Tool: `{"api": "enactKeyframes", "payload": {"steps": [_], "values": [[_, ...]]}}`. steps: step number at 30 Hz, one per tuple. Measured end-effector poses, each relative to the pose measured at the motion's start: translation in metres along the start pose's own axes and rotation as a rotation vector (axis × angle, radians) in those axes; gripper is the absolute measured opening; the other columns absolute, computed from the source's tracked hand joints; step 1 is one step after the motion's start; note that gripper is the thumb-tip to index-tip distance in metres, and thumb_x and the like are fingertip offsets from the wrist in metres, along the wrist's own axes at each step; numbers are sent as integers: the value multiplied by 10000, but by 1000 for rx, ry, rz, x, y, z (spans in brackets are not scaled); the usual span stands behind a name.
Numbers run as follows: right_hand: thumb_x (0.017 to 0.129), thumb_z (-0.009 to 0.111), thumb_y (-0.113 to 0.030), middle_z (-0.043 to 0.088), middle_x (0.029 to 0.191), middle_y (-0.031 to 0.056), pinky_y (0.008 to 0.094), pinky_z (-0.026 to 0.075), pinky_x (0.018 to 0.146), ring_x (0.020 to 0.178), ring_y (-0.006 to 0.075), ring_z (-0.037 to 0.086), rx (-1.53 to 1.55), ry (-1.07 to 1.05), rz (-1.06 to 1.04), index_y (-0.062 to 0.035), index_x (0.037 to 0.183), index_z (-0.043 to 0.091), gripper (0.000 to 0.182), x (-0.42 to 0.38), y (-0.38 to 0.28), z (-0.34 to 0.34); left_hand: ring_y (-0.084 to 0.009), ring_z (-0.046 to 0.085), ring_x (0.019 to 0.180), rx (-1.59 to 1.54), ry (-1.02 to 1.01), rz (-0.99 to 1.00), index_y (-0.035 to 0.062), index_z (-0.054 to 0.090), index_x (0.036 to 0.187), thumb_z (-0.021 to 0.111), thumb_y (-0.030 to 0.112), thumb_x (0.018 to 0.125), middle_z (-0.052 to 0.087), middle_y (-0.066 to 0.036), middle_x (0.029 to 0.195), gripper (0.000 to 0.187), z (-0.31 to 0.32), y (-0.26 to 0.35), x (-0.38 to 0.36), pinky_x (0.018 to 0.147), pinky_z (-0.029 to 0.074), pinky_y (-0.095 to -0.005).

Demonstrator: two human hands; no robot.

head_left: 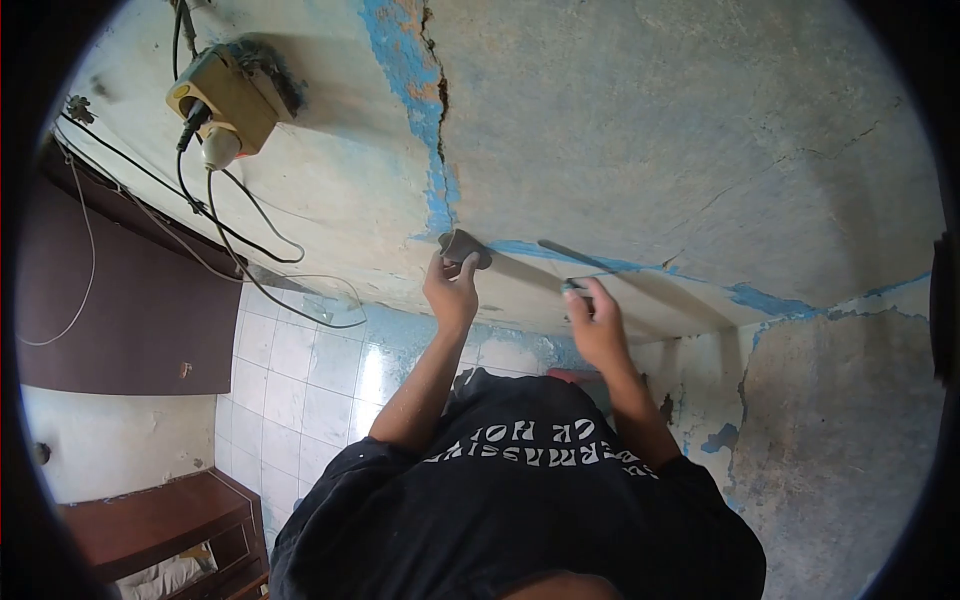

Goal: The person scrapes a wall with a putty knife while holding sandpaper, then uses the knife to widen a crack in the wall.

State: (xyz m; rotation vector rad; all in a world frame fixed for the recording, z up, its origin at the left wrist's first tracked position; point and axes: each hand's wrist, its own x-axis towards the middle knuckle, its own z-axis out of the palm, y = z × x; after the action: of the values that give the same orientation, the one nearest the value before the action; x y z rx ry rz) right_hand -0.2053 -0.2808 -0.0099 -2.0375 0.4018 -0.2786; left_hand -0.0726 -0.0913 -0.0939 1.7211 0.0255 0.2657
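My left hand (452,292) pinches a curled grey-brown piece of what looks like sandpaper (466,248) between thumb and fingers. The piece sits at the wall, just below the lower end of a blue strip with a dark crack (441,110). To the right, my right hand (598,325) has its fingers closed around a small dark and teal item (571,286), too small and edge-on to name. It is close to the wall, below a horizontal line of exposed blue paint (600,262). A long dark shadow falls on the wall by this hand.
A yellowish socket box (235,100) with a plug and adapter juts from the wall at upper left. Loose cables (262,290) hang from it. Brown furniture (130,280) and a wooden cabinet (165,525) stand left. White tiled floor (285,350) lies below.
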Motion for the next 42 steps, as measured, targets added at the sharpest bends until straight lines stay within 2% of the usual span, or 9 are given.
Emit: {"api": "enactKeyframes", "payload": {"steps": [4, 14, 20, 21, 25, 30, 36, 38, 42], "values": [[1022, 626, -217, 582, 755, -10, 266, 414, 598, 667, 71, 504, 53, 11, 55, -11, 1171, 647, 255, -5, 5, -6, -236, 747, 850, -44, 4, -34, -2, 684, 1080, 801, 137, 888, 754, -131, 920, 264, 0, 8, -4, 765, 540, -351], [1015, 627, -256, 680, 824, 95, 318, 502, 689, 711, 142, 611, 58, -17, 81, -3, 1186, 649, 306, -7, 14, -23, -227, 745, 840, -59, 8, -23, 0, 679, 1108, 800, 136, 891, 755, -123, 925, 284, 2, 2, -5, 763, 542, -326], [1030, 603, -187, 537, 706, -31, 250, 365, 564, 619, 60, 450, 18, 36, -21, -13, 1179, 650, 234, -1, 17, -12, -218, 744, 834, -35, 25, -17, 1, 678, 1117, 813, 147, 882, 751, -115, 922, 307, 3, 7, -3, 748, 542, -325], [1018, 623, -276, 719, 925, 133, 346, 527, 748, 805, 183, 674, -13, 6, 47, 5, 1195, 644, 332, -3, 14, -18, -218, 744, 833, -43, 31, -36, 0, 678, 1117, 814, 148, 881, 751, -115, 926, 309, 4, 8, -4, 744, 543, -326], [1013, 626, -300, 718, 946, 186, 389, 528, 786, 825, 281, 689, 156, 11, 125, -4, 1186, 644, 344, -9, 21, -33, -214, 741, 822, -34, 18, -40, -2, 681, 1107, 815, 147, 878, 751, -118, 934, 305, 2, 6, -3, 737, 541, -327], [1013, 636, -278, 710, 890, 134, 341, 526, 740, 788, 208, 679, -41, -18, 67, 3, 1174, 650, 324, 0, 7, -23, -204, 734, 808, -75, 31, -53, -8, 683, 1089, 822, 144, 876, 749, -116, 936, 296, 5, 6, -5, 725, 538, -316], [1003, 652, -321, 720, 877, 165, 410, 528, 759, 801, 304, 681, 122, -28, 154, 27, 1161, 655, 382, 8, 33, -25, -215, 738, 800, -57, 46, -18, -10, 678, 1065, 819, 143, 880, 748, -120, 932, 278, 5, 6, -6, 722, 538, -315], [1003, 654, -288, 706, 839, 125, 374, 523, 722, 779, 229, 664, -61, -2, -140, 19, 1155, 669, 343, 25, 36, 14, -193, 728, 800, -59, 49, -41, -9, 673, 1052, 821, 148, 882, 741, -105, 918, 275, 9, 5, -7, 723, 531, -303], [1004, 654, -285, 697, 832, 113, 342, 514, 718, 778, 192, 644, -86, -89, -66, 10, 1161, 672, 334, 20, 4, 22, -178, 725, 809, -11, 50, -10, -9, 677, 1048, 823, 150, 883, 737, -86, 908, 271, 4, 0, -4, 734, 530, -294]]}}
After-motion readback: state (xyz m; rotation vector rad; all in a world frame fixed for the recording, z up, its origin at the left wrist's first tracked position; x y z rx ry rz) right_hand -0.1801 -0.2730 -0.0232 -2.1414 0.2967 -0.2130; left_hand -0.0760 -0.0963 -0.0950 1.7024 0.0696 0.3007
